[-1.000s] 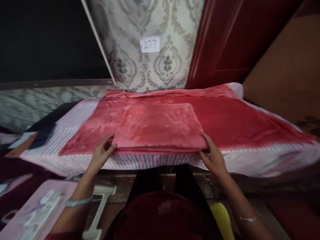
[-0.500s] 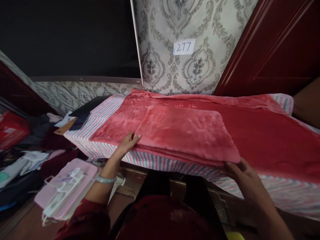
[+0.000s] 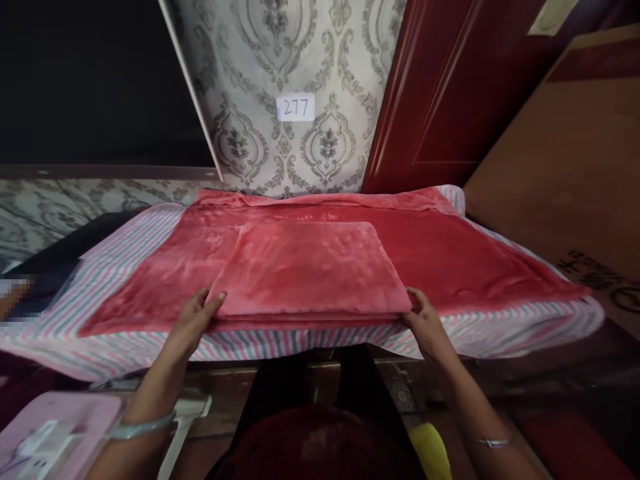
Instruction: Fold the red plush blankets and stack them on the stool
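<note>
A folded red plush blanket [image 3: 310, 270] lies on a larger red plush cloth [image 3: 450, 247] spread over a pink striped sheet [image 3: 125, 247] on a low bed. My left hand [image 3: 196, 319] grips the folded blanket's near left corner, thumb on top and fingers beneath. At the near right corner my right hand [image 3: 425, 323] holds the stacked edge the same way. Both hands sit at the bed's front edge.
A patterned wall carries a paper label reading 277 [image 3: 295, 108]. A dark red door [image 3: 450, 87] and a brown cardboard box [image 3: 565, 173] stand at the right. A pink case [image 3: 55, 433] with white cables lies on the floor at lower left. A dark panel fills the upper left.
The view swung left and back to centre. Both hands kept their hold on the folded blanket's near corners; the blanket lies squarer to the bed edge now.
</note>
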{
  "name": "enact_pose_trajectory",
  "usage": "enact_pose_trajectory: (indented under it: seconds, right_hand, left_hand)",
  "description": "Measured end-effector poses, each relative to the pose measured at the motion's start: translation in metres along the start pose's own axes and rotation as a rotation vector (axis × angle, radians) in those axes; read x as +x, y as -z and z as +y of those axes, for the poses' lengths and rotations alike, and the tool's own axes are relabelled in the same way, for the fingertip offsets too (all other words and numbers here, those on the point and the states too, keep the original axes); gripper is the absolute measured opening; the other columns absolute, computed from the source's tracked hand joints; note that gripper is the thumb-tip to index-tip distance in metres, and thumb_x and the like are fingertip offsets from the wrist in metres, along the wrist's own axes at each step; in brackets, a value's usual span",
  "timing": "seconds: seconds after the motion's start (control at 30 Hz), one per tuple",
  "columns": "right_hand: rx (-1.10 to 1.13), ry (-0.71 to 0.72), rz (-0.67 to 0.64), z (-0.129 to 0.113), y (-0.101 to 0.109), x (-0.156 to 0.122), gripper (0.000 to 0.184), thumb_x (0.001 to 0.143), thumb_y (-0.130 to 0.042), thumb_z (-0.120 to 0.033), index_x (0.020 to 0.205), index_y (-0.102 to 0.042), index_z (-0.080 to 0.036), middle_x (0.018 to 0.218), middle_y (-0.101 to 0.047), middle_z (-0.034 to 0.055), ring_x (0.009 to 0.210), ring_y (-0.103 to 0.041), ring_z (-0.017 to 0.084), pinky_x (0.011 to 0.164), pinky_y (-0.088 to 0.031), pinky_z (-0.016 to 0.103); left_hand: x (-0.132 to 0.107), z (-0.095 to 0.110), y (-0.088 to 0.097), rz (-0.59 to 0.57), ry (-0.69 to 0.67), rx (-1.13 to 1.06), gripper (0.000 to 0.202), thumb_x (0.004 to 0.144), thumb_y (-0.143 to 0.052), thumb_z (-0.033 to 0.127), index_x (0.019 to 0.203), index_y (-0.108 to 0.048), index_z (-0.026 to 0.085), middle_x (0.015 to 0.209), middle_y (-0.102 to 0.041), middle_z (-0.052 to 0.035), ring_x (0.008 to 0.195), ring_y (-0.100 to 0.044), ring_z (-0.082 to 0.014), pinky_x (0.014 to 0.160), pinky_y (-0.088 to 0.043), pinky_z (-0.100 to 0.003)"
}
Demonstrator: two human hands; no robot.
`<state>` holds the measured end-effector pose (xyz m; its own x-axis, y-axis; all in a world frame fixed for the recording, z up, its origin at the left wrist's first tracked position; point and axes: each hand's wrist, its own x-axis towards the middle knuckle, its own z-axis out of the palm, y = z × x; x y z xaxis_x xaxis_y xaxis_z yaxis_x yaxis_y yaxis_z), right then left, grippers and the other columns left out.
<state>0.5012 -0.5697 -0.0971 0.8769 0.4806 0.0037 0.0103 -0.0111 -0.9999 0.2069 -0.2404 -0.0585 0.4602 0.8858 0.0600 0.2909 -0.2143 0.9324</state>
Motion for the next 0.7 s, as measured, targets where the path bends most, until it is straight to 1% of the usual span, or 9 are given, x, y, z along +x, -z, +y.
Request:
enact_pose_trajectory:
  seconds: [0.07, 0.13, 0.27, 0.33, 0.37, 0.43, 0.53, 0.6, 0.7]
  right_hand:
    - [0.012, -0.005, -0.004, 0.004, 0.001, -0.002, 0.058, 0.059, -0.079, -0.043, 0.108, -0.054, -0.026, 0.072, -0.065, -0.0032, 0.053, -0.055, 0.015, 0.047, -0.046, 0.025]
    - [0.069, -0.039, -0.022, 0.004, 0.002, -0.004, 0.057, 0.064, -0.076, -0.043, 0.115, -0.056, -0.025, 0.071, -0.064, -0.0028, 0.056, -0.057, 0.016, 0.05, -0.048, 0.026]
    - [0.245, -0.203, -0.134, -0.005, 0.003, -0.008, 0.066, 0.078, -0.065, -0.061, 0.133, -0.052, -0.028, 0.08, -0.07, 0.0023, 0.06, -0.066, 0.022, 0.052, -0.051, 0.03]
    - [0.275, -0.232, -0.177, -0.011, 0.001, -0.008, 0.071, 0.08, -0.064, -0.067, 0.139, -0.05, -0.031, 0.091, -0.072, 0.0047, 0.062, -0.069, 0.023, 0.05, -0.051, 0.031]
    - [0.276, -0.24, -0.192, -0.013, -0.001, -0.008, 0.072, 0.079, -0.067, -0.067, 0.139, -0.05, -0.031, 0.093, -0.072, 0.0051, 0.062, -0.069, 0.023, 0.049, -0.051, 0.031]
    - [0.277, -0.245, -0.201, -0.014, -0.005, -0.007, 0.073, 0.074, -0.075, -0.063, 0.136, -0.053, -0.03, 0.093, -0.071, 0.0047, 0.059, -0.067, 0.022, 0.047, -0.05, 0.029]
    - [0.265, -0.201, -0.098, -0.009, -0.01, -0.002, 0.065, 0.067, -0.081, -0.054, 0.12, -0.059, -0.024, 0.079, -0.066, 0.0004, 0.05, -0.059, 0.016, 0.039, -0.041, 0.023]
    - [0.228, -0.155, -0.011, -0.003, -0.013, 0.0, 0.059, 0.063, -0.082, -0.05, 0.11, -0.061, -0.021, 0.068, -0.06, -0.0035, 0.045, -0.053, 0.013, 0.036, -0.035, 0.021]
    - [0.176, -0.123, 0.041, 0.002, -0.013, -0.001, 0.053, 0.063, -0.08, -0.049, 0.103, -0.061, -0.021, 0.06, -0.055, -0.0065, 0.042, -0.049, 0.012, 0.035, -0.035, 0.022]
  left_hand:
    - [-0.002, 0.004, 0.001, -0.032, 0.047, -0.031, 0.059, 0.055, -0.075, 0.07, 0.087, -0.068, 0.021, 0.081, -0.074, -0.0061, 0.09, -0.07, -0.0303, 0.076, -0.059, -0.036]
    - [-0.004, 0.011, 0.002, -0.021, 0.099, -0.034, 0.062, 0.051, -0.078, 0.068, 0.089, -0.069, 0.02, 0.084, -0.073, -0.0063, 0.094, -0.069, -0.0293, 0.074, -0.058, -0.033]
    - [-0.002, 0.021, 0.006, 0.002, 0.236, -0.016, 0.077, 0.041, -0.081, 0.074, 0.092, -0.067, 0.019, 0.083, -0.067, -0.0028, 0.078, -0.063, -0.0214, 0.054, -0.053, -0.025]
    - [0.003, 0.022, 0.006, 0.003, 0.285, -0.024, 0.082, 0.039, -0.081, 0.076, 0.097, -0.066, 0.02, 0.087, -0.067, -0.0022, 0.074, -0.062, -0.019, 0.049, -0.05, -0.023]
    - [0.006, 0.022, 0.006, 0.001, 0.292, -0.018, 0.084, 0.041, -0.081, 0.076, 0.101, -0.065, 0.021, 0.092, -0.068, -0.0036, 0.076, -0.063, -0.0198, 0.049, -0.051, -0.023]
    - [0.01, 0.02, 0.003, -0.005, 0.261, 0.016, 0.084, 0.047, -0.081, 0.073, 0.111, -0.064, 0.022, 0.106, -0.07, -0.0078, 0.088, -0.067, -0.0247, 0.055, -0.055, -0.026]
    - [0.014, 0.017, -0.005, 0.041, 0.142, 0.063, 0.07, 0.058, -0.079, 0.06, 0.114, -0.063, 0.022, 0.117, -0.07, -0.0095, 0.11, -0.065, -0.0299, 0.079, -0.06, -0.034]
    - [0.014, 0.013, -0.011, 0.106, 0.095, 0.055, 0.06, 0.062, -0.076, 0.05, 0.113, -0.062, 0.021, 0.116, -0.071, -0.0077, 0.113, -0.064, -0.0293, 0.092, -0.058, -0.037]
    - [0.014, 0.009, -0.013, 0.163, 0.106, 0.015, 0.05, 0.066, -0.072, 0.042, 0.111, -0.063, 0.021, 0.111, -0.072, -0.0065, 0.11, -0.066, -0.0286, 0.094, -0.057, -0.038]
